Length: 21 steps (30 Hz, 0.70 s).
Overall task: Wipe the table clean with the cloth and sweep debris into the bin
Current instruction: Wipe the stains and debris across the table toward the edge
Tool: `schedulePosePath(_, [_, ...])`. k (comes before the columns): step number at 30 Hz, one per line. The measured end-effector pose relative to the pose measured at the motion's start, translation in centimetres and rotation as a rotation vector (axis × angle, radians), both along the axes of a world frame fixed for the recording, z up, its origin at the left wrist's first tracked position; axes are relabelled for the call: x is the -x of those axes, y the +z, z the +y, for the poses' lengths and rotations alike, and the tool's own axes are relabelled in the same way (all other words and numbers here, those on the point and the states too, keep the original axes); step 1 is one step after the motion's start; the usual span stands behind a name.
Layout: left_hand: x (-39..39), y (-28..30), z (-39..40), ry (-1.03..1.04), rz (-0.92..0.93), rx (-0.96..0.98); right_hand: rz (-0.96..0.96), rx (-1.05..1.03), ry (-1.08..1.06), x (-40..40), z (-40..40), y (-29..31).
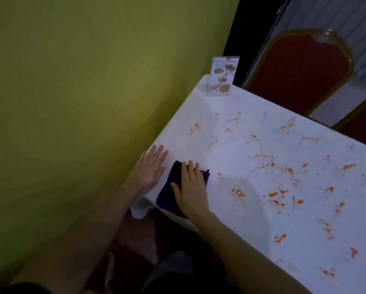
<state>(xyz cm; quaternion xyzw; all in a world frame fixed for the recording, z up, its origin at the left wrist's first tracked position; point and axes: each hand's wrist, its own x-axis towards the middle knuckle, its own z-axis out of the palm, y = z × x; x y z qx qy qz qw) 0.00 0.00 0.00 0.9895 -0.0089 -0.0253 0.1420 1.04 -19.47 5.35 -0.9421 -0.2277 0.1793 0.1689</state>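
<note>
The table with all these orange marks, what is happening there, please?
A person is wiping the white table. The right hand presses flat on a dark cloth near the table's corner, beside the green wall. The left hand rests flat on the table next to the cloth. Orange stains cover most of the surface, not yet wiped. No bin is in view.

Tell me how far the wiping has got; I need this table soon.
Barely begun. The right hand presses the dark cloth flat at the table's near corner; the left hand rests flat beside it. Orange smears cover the top. No bin in view.
</note>
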Motion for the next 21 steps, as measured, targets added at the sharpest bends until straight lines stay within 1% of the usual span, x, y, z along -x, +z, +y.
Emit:
schedulePosePath(1, [-0.1, -0.3, 0.1, -0.015, 0.019, -0.028, -0.021, 0.021, -0.003, 0.5, 0.7, -0.7])
schedulePosePath(4, [0.1, -1.3, 0.1, -0.047, -0.004, -0.13, -0.074, 0.083, -0.012, 2.4, 1.7, -2.2])
schedulePosePath(7, [0.5, -1.9, -0.3, -0.028, -0.052, -0.158, -0.135, 0.133, 0.019, 3.0, 0.6, -3.9])
schedulePosePath(11, [-0.1, -1.8, -0.3, -0.014, -0.027, -0.147, -0.192, 0.154, 0.061, 2.3, -2.5, -4.9])
schedulePosePath(12, [-0.4, -1.7, -0.3, -0.019, -0.023, -0.154, -0.179, 0.155, 0.053, 2.2, -3.2, -4.8])
schedulePosePath(17, [-2.7, -1.4, 0.2, -0.01, -0.006, -0.143, -0.194, 0.162, -0.028, 0.6, -8.1, -4.8])
schedulePosePath(21, [-3.1, -1.6, 0.3, -0.012, -0.023, -0.138, -0.204, 0.213, -0.195, -3.3, -11.7, -4.5])
